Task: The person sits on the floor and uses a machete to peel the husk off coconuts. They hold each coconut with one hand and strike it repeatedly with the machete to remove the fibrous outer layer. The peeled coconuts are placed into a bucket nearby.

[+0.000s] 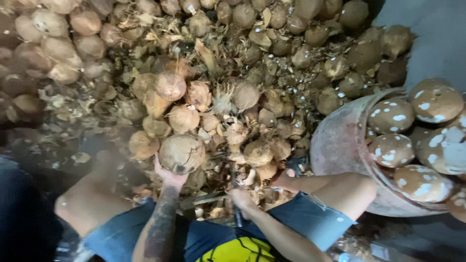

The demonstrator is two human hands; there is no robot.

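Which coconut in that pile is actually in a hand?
The round brown coconut gripped from below by the left hand, nearest the knees; the others lie loose.

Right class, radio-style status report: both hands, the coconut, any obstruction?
Left hand gripping brown coconut. Right hand closed on dark tool handle. Husk pile crowds ahead; filled bucket right.

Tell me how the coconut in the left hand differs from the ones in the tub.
The held coconut is plain brown and fibrous; the tub coconuts are smoother, with white patches. It is gripped alone by the left hand over the pile; they lie heaped in the reddish tub. All are round and similar in size.
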